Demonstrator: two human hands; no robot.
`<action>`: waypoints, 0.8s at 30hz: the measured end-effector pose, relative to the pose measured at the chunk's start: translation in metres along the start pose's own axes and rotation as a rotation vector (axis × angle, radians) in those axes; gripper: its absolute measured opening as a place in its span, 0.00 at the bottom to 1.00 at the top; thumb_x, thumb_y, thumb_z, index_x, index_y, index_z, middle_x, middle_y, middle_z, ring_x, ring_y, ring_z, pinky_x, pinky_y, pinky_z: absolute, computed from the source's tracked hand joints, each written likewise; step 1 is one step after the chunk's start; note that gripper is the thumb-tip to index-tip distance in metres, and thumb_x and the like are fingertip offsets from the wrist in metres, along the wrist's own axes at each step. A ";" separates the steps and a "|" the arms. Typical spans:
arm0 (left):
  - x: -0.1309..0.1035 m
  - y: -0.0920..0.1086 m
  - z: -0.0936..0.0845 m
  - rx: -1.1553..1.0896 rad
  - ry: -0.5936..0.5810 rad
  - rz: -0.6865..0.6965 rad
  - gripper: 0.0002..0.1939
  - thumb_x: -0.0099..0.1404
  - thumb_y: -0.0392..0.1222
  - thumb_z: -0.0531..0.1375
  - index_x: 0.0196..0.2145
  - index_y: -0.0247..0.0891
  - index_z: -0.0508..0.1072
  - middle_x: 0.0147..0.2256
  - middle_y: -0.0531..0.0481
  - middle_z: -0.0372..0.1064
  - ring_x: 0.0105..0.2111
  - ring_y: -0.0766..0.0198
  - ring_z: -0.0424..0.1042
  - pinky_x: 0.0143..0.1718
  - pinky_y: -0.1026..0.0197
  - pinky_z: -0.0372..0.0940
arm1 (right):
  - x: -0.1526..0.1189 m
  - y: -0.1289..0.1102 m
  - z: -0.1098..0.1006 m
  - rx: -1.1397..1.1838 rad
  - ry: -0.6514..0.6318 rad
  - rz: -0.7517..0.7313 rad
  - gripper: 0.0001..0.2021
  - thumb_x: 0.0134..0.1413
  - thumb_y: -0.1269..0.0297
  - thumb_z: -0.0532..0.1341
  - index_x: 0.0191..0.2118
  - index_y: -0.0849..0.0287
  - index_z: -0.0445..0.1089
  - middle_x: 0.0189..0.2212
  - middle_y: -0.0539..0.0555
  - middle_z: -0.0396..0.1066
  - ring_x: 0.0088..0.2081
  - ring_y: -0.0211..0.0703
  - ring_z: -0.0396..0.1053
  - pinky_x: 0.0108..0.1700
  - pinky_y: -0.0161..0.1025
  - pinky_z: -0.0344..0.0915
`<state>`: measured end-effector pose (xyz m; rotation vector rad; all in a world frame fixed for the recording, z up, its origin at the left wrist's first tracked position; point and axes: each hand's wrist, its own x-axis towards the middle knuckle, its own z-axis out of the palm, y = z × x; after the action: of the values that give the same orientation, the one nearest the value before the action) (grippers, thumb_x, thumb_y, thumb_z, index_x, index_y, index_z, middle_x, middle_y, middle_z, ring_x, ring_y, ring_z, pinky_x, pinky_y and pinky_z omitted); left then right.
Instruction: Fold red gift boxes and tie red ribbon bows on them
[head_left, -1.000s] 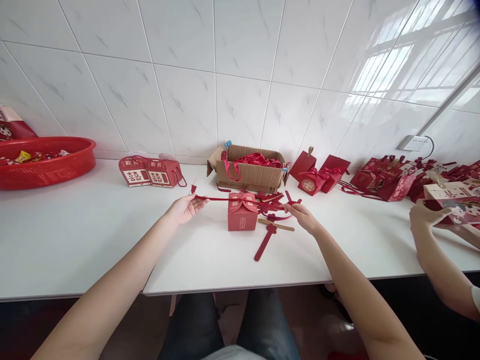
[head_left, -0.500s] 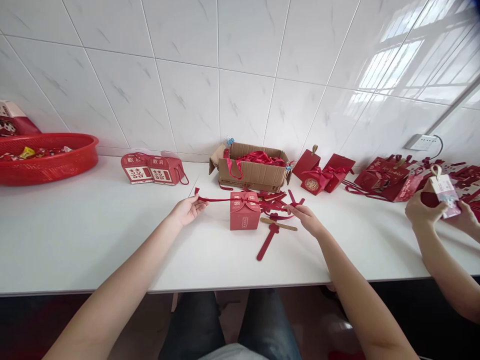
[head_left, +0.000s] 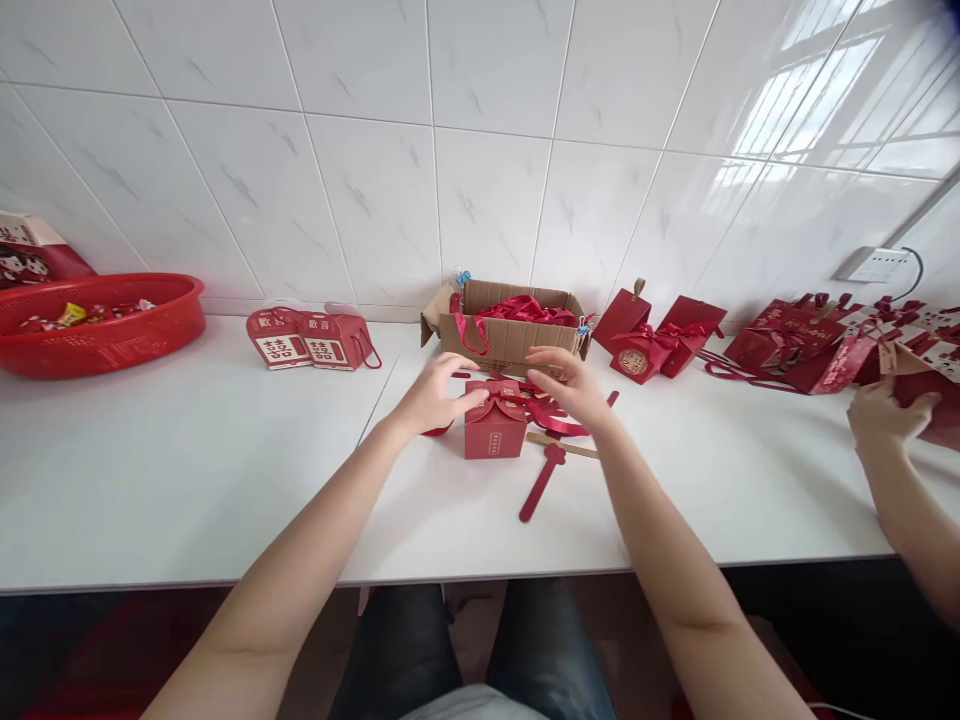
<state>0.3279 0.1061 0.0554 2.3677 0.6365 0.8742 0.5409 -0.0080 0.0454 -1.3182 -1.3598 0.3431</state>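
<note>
A small red gift box (head_left: 495, 438) with pale lettering stands upright on the white table. Across its top runs a dark red ribbon (head_left: 553, 422), whose loose ends trail on both sides. My left hand (head_left: 435, 398) is at the box's upper left, thumb apart from the fingers and its tip close to the top; whether it touches cannot be made out. On the other side my right hand (head_left: 571, 388) hovers over the ribbon, fingers spread from the thumb, with nothing seen in it. Red flower-shaped strips (head_left: 541, 485) and a tan strip (head_left: 574, 447) lie beside the box.
Behind stands a cardboard box (head_left: 495, 350) of red ribbons. White-and-red boxes (head_left: 307, 340) and a red basket (head_left: 97, 345) of sweets are to the left. Finished-looking red boxes (head_left: 656, 345) stand right, near a co-worker's hand (head_left: 889, 415) at another box.
Both hands have let go of the stretched ribbon ends and come inward to the box top. The ribbon now hangs loose. The co-worker's hand has moved to a different box.
</note>
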 end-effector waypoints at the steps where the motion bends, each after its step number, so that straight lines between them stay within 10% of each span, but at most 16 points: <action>1: 0.002 0.001 0.010 -0.057 -0.054 0.007 0.21 0.56 0.50 0.64 0.46 0.40 0.72 0.50 0.42 0.68 0.50 0.53 0.68 0.51 0.55 0.62 | 0.000 0.004 0.013 0.012 -0.011 0.006 0.14 0.52 0.55 0.62 0.41 0.56 0.72 0.52 0.58 0.69 0.55 0.48 0.66 0.53 0.45 0.65; 8: -0.010 -0.017 0.050 -0.129 -0.043 0.001 0.22 0.59 0.44 0.60 0.51 0.41 0.68 0.56 0.42 0.63 0.59 0.48 0.58 0.61 0.45 0.54 | -0.017 0.027 0.046 0.125 -0.093 0.151 0.16 0.53 0.57 0.61 0.47 0.55 0.70 0.55 0.56 0.66 0.56 0.47 0.65 0.57 0.46 0.63; 24: -0.016 -0.019 0.059 -0.337 -0.062 -0.088 0.23 0.63 0.50 0.55 0.53 0.41 0.58 0.53 0.41 0.60 0.55 0.51 0.60 0.56 0.46 0.57 | -0.022 0.022 0.049 0.088 -0.058 0.162 0.11 0.51 0.59 0.62 0.40 0.55 0.71 0.56 0.56 0.65 0.57 0.49 0.64 0.57 0.48 0.61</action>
<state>0.3529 0.0927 -0.0017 2.0410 0.5188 0.7966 0.5047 0.0049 0.0014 -1.3573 -1.2740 0.5498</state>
